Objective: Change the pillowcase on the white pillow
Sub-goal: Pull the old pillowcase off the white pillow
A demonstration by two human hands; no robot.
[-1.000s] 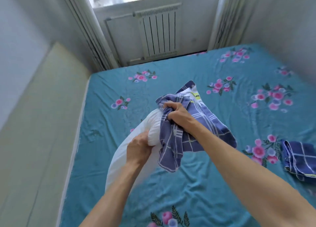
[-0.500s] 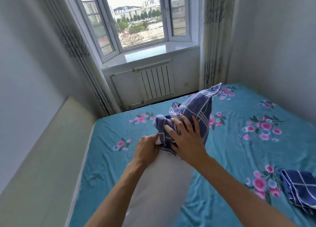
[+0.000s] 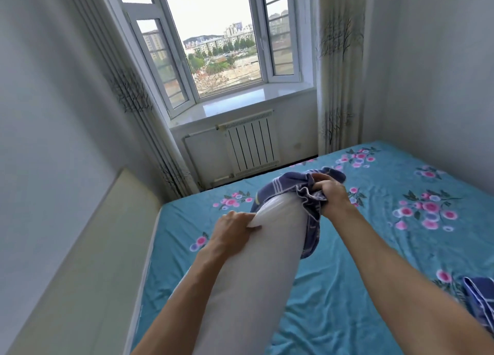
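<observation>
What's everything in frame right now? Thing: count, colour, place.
pillow: 1, white, held above the bed, centre
pillowcase: 1, blue plaid, bunched over the pillow's far end
folded cloth: 1, blue plaid, on the bed at the right edge
bed sheet: 1, teal with pink flowers, covering the bed
headboard: 1, cream, along the left wall
radiator: 1, white, under the window
window: 1, white frame, far wall
curtains: 2, pale with a tree print, either side of the window
left hand: 1, grips the pillow's left side
right hand: 1, grips the bunched pillowcase
</observation>
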